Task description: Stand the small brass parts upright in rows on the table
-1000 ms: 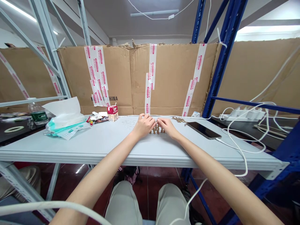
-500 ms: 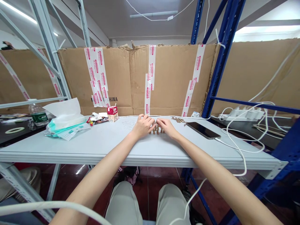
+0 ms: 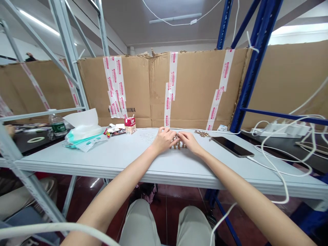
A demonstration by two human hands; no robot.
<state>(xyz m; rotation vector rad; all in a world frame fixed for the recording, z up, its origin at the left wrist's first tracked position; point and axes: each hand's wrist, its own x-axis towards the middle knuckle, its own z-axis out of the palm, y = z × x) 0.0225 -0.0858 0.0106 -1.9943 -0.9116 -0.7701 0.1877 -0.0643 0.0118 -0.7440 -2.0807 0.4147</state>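
Note:
Near the middle of the grey table (image 3: 123,155), my left hand (image 3: 164,139) and my right hand (image 3: 189,141) nearly meet at the fingertips. Both have their fingers pinched together on something too small to make out. Beneath and between them stand several small bronze-coloured pieces (image 3: 179,145), partly hidden by the fingers. A loose pile of similar bronze-coloured pieces (image 3: 202,134) lies behind my right hand. Small clear bits (image 3: 148,137) are spread on the table to the left of my left hand.
A black phone (image 3: 232,147) with a white cable lies at right, near a power strip (image 3: 284,130). At left are a tissue pack (image 3: 85,131), snack wrappers (image 3: 115,129), a red drink carton (image 3: 130,125) and a bottle (image 3: 57,125). Cardboard (image 3: 143,89) stands behind.
The view has shifted, so the table and things on it appear farther right. Both hands stay close together over the small pieces, with little visible change in their pose.

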